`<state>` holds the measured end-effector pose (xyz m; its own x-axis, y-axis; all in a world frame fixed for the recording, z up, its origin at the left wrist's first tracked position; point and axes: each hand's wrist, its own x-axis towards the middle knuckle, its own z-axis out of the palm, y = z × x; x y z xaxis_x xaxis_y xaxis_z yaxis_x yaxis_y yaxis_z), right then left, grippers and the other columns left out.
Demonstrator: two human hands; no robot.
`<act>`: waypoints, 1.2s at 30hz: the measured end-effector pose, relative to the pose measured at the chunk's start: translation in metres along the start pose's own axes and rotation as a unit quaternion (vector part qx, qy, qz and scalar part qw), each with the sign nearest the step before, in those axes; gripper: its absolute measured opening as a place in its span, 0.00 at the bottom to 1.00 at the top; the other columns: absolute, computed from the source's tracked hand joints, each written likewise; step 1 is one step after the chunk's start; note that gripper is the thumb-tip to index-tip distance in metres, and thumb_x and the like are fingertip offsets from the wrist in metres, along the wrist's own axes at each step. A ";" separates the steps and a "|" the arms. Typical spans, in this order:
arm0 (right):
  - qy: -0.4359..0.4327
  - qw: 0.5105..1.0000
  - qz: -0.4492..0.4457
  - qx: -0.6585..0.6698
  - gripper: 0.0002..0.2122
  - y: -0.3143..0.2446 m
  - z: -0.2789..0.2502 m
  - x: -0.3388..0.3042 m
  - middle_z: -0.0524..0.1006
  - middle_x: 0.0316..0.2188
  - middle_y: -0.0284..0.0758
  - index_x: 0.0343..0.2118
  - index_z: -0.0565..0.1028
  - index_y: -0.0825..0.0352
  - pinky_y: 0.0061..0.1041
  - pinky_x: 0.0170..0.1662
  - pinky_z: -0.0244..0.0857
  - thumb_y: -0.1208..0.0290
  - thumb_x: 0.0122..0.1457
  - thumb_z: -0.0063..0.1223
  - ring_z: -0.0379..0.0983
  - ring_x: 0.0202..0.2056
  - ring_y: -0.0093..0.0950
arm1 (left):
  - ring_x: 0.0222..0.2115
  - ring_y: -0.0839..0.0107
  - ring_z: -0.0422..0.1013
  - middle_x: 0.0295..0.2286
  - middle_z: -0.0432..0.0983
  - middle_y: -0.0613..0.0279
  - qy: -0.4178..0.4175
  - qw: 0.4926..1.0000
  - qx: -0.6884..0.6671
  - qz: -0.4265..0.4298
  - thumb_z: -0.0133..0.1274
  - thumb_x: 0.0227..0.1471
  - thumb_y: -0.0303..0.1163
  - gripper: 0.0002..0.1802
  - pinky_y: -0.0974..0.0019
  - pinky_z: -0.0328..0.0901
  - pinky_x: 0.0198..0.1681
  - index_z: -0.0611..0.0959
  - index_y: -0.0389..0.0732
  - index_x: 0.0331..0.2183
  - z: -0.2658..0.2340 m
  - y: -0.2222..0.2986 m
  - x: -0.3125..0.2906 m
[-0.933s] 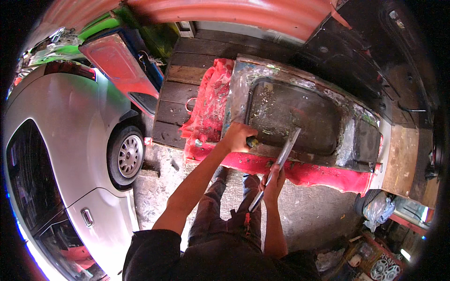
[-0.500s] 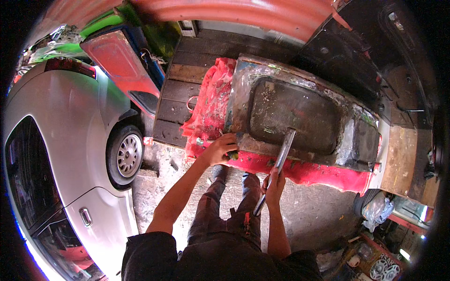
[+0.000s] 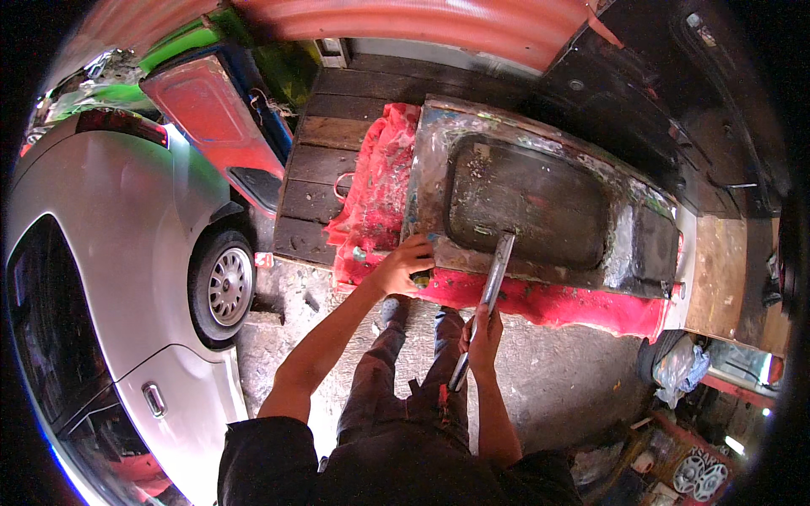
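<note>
A worn, dark metal vehicle panel (image 3: 624, 228) with a rounded rectangular recess lies across a crumpled red cloth (image 3: 384, 177). At its near left corner my left hand (image 3: 403, 268) is closed around a small tool with a dark, yellowish handle (image 3: 421, 277); its working end is hidden. A shiny metal bar (image 3: 495, 274) slants from over the recess's near edge down toward my body. My right hand (image 3: 482, 339) wraps round its lower half. Whether the bar's far end touches the panel I cannot tell.
The cloth lies on a dark plank bench (image 3: 329, 139). A silver car (image 3: 126, 202) stands close on the left, beside a leaning red panel (image 3: 207, 105). Large black panels (image 3: 650, 101) rise at the far right. Wheel covers (image 3: 700, 477) and a plastic bag (image 3: 675, 367) sit lower right.
The metal bar and my right hand have shifted slightly left. My left hand has moved a little right and up along the panel's corner, still closed on the small tool.
</note>
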<state>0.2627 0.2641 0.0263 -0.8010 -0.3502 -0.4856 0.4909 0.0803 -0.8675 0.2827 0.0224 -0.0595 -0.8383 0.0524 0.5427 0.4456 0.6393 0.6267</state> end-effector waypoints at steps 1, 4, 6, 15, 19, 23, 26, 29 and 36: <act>0.002 1.000 -0.001 0.000 0.13 -0.003 0.002 -0.002 0.60 0.14 0.24 0.35 0.64 0.63 0.17 0.10 0.51 0.56 0.66 0.42 0.55 0.11 0.13 | 0.42 0.51 0.66 0.33 0.71 0.55 -0.005 1.000 -0.011 -0.015 0.66 0.25 0.32 0.22 0.51 0.62 0.47 0.78 0.38 0.29 0.002 -0.003 -0.002; 0.001 1.000 -0.007 -0.004 0.13 -0.003 0.001 -0.006 0.60 0.14 0.24 0.36 0.64 0.63 0.17 0.10 0.51 0.57 0.66 0.42 0.55 0.11 0.13 | 0.46 0.47 0.64 0.38 0.69 0.51 -0.012 0.999 -0.016 -0.037 0.64 0.24 0.30 0.24 0.48 0.61 0.50 0.78 0.38 0.31 0.002 -0.010 -0.005; -0.001 1.000 -0.008 -0.005 0.12 0.000 -0.001 -0.007 0.59 0.14 0.24 0.36 0.64 0.62 0.17 0.10 0.51 0.57 0.66 0.42 0.56 0.11 0.13 | 0.49 0.47 0.61 0.42 0.66 0.50 -0.007 1.000 0.014 -0.019 0.64 0.25 0.30 0.23 0.47 0.59 0.51 0.78 0.40 0.32 0.000 -0.012 -0.004; -0.002 1.000 -0.008 0.000 0.12 0.008 -0.006 -0.016 0.60 0.14 0.24 0.36 0.64 0.62 0.17 0.10 0.51 0.57 0.67 0.41 0.56 0.11 0.13 | 0.43 0.49 0.58 0.42 0.57 0.48 0.052 0.950 0.044 -0.306 0.64 0.38 0.30 0.26 0.53 0.57 0.48 0.74 0.47 0.42 0.000 0.037 -0.017; -0.011 1.000 -0.017 0.001 0.12 0.006 -0.003 -0.020 0.60 0.14 0.24 0.36 0.64 0.62 0.16 0.10 0.51 0.57 0.67 0.41 0.56 0.11 0.13 | 0.41 0.50 0.61 0.38 0.58 0.49 0.107 0.954 -0.031 -0.277 0.62 0.37 0.25 0.24 0.56 0.60 0.46 0.75 0.44 0.41 0.004 0.029 -0.024; -0.022 0.999 -0.027 0.012 0.12 0.008 0.001 -0.022 0.59 0.13 0.23 0.36 0.65 0.62 0.16 0.10 0.51 0.57 0.67 0.42 0.55 0.11 0.13 | 0.40 0.50 0.62 0.38 0.59 0.50 0.101 0.953 -0.060 -0.279 0.61 0.35 0.22 0.25 0.57 0.61 0.44 0.75 0.43 0.40 -0.006 0.028 -0.015; -0.025 0.999 -0.006 -0.029 0.12 0.005 0.004 -0.023 0.60 0.13 0.23 0.36 0.65 0.63 0.16 0.10 0.51 0.58 0.66 0.42 0.55 0.10 0.12 | 0.39 0.51 0.63 0.37 0.60 0.50 0.109 0.957 -0.036 -0.266 0.61 0.35 0.21 0.24 0.57 0.61 0.44 0.75 0.43 0.40 -0.006 0.031 -0.008; -0.039 0.998 -0.026 -0.041 0.12 0.001 0.004 -0.026 0.60 0.13 0.23 0.36 0.66 0.63 0.16 0.10 0.50 0.59 0.66 0.42 0.55 0.10 0.12 | 0.39 0.52 0.63 0.36 0.60 0.51 0.133 0.955 -0.030 -0.264 0.61 0.34 0.22 0.24 0.57 0.62 0.43 0.75 0.43 0.38 -0.004 0.032 -0.006; -0.053 0.996 -0.005 -0.065 0.11 0.009 -0.001 -0.026 0.62 0.13 0.23 0.41 0.66 0.65 0.15 0.12 0.51 0.61 0.67 0.42 0.56 0.10 0.13 | 0.36 0.52 0.63 0.34 0.59 0.52 0.143 0.946 -0.018 -0.290 0.60 0.34 0.21 0.22 0.57 0.62 0.40 0.74 0.42 0.36 -0.005 0.032 -0.009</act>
<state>0.2879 0.2745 0.0312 -0.7617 -0.4468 -0.4693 0.4292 0.1947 -0.8820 0.3058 0.0383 -0.0412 -0.8277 -0.5124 0.2288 -0.0479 0.4707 0.8810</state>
